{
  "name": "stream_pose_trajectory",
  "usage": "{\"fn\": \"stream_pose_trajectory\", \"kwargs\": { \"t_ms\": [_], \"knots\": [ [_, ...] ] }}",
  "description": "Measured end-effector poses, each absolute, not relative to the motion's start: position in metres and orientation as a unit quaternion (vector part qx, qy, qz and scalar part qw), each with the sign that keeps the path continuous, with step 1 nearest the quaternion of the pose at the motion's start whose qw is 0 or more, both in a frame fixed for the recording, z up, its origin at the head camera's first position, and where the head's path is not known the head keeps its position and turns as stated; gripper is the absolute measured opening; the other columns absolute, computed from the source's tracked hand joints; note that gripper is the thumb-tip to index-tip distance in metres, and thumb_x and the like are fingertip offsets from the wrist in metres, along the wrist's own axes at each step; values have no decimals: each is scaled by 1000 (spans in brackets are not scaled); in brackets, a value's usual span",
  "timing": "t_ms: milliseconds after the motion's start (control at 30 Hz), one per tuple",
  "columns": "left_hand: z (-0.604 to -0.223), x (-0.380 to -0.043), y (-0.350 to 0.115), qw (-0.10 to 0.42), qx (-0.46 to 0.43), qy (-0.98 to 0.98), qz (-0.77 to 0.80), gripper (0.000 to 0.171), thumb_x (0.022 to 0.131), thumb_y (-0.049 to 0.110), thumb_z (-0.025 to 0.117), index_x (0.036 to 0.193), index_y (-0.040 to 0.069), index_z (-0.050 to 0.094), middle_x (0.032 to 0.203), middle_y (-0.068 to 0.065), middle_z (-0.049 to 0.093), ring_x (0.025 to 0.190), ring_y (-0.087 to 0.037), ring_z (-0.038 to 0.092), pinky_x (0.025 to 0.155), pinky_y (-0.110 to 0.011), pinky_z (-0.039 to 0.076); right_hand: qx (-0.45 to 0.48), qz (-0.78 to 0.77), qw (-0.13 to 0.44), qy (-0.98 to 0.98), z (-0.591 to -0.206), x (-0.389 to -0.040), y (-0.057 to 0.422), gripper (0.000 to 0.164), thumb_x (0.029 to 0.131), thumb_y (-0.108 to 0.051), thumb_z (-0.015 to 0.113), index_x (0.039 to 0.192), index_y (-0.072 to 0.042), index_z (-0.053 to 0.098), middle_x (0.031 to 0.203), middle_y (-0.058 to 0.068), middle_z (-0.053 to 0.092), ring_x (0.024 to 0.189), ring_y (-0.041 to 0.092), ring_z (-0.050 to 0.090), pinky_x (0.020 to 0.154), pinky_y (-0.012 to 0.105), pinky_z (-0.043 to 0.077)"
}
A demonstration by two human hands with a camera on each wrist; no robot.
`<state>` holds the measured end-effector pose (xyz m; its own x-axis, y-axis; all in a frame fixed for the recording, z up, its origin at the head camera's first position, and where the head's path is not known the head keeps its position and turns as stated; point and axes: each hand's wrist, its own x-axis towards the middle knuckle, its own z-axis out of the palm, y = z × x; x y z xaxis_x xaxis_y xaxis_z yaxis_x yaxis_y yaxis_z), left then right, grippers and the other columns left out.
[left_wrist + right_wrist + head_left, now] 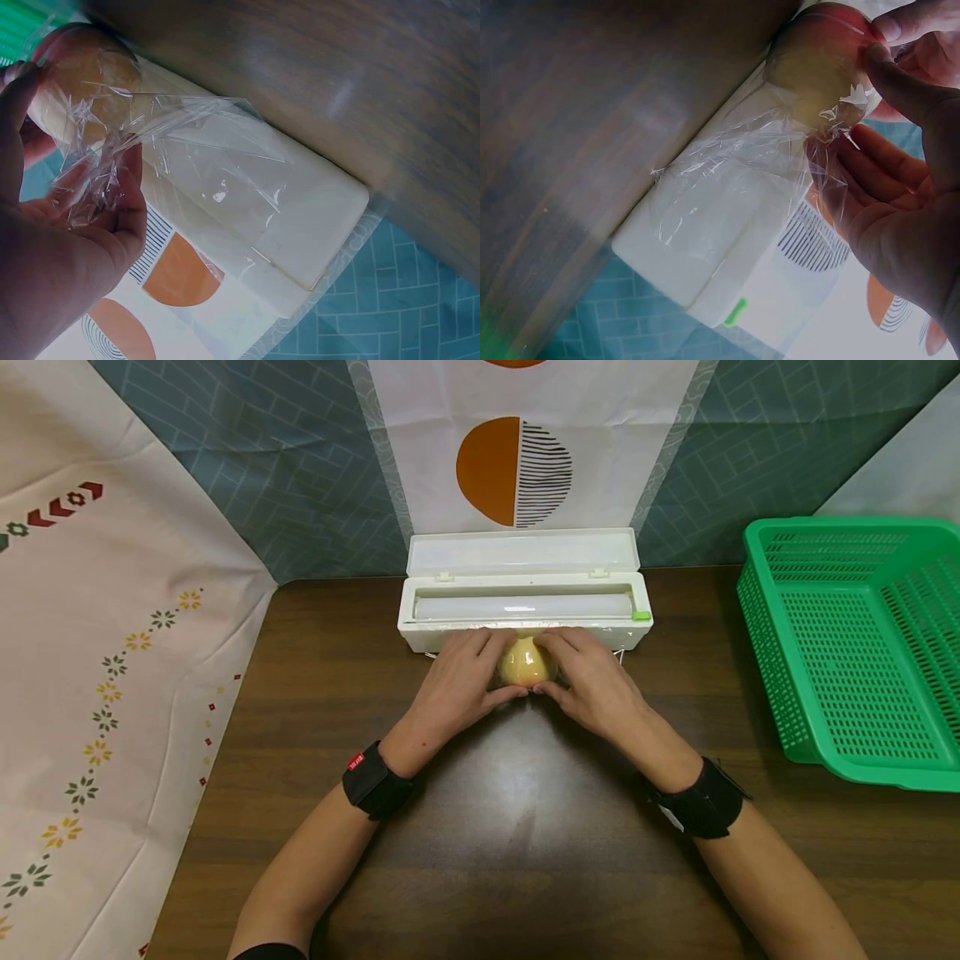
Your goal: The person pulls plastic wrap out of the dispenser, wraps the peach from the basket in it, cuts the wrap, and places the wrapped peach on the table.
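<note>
Head view: left hand (461, 681) and right hand (600, 685) curl around a film-wrapped fruit (527, 664), probably an apple through the glare, just before the open cling-film dispenser (525, 553). Slack cling film (199, 112) could bunch or tear if both hands pull unevenly.

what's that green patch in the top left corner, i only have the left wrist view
Observer: A green plastic basket, on the wooden table at the person's right.
Operator: is the lid up on that white box
Observer: Yes, the lid of the white cling film dispenser stands open at its back.
Operator: and where's the right thumb
Observer: The head view has the right hand with its thumb tip close beside that of the left hand, at the near side of the red-and-yellow fruit; I can't tell whether the tips touch.
</note>
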<state>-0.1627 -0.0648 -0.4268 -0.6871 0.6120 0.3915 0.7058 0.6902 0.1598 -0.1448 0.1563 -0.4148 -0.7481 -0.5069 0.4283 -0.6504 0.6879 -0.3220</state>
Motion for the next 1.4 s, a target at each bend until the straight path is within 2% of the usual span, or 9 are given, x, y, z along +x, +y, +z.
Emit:
{"fn": "stream_pose_trajectory", "kwargs": {
  "t_ms": [300, 500, 667, 967, 1200, 1400],
  "knots": [
    [-427, -162, -64, 173, -356, -908, -140, 63, 81, 59, 69, 122, 12, 57, 114, -4, 56, 106, -26, 51, 89, -43, 40, 327, 237, 158, -901, -415, -144, 156, 53, 74, -16, 85, 116, 4, 60, 113, 13, 60, 108, 27, 54, 91, 42, 46],
    [-424, -160, -62, 194, -351, -909, -110, 68, 76, 63, 71, 119, 12, 61, 119, -6, 52, 112, -26, 48, 92, -48, 33, 333, 239, 162, -898, -414, -144, 156, 51, 75, -13, 84, 116, 6, 60, 115, 16, 60, 110, 29, 53, 92, 43, 46],
    [-424, -157, -61, 192, -355, -910, -97, 72, 73, 59, 76, 121, 9, 58, 121, -7, 55, 115, -25, 50, 95, -47, 32, 336, 242, 163, -896, -414, -144, 155, 50, 75, -12, 83, 115, 7, 59, 114, 17, 60, 109, 31, 54, 92, 44, 46],
    [-427, -158, -61, 194, -347, -910, -116, 73, 73, 54, 79, 128, 11, 56, 124, -6, 55, 116, -25, 50, 94, -46, 32, 337, 242, 157, -896, -414, -144, 154, 51, 77, -10, 81, 119, 6, 57, 116, 18, 58, 112, 32, 52, 95, 45, 44],
    [-426, -159, -60, 189, -350, -909, -125, 72, 72, 53, 80, 127, 12, 58, 128, -7, 52, 121, -27, 45, 91, -49, 32, 339, 225, 155, -900, -416, -145, 155, 53, 79, -17, 81, 120, 6, 58, 121, 18, 56, 114, 31, 51, 97, 44, 43],
    [-425, -159, -61, 186, -349, -911, -119, 71, 75, 58, 74, 128, 12, 60, 124, -5, 56, 119, -26, 44, 89, -48, 31, 340, 230, 161, -897, -415, -146, 155, 58, 76, -28, 82, 118, 6, 60, 124, 17, 50, 112, 29, 49, 95, 42, 44]
  ]
}}
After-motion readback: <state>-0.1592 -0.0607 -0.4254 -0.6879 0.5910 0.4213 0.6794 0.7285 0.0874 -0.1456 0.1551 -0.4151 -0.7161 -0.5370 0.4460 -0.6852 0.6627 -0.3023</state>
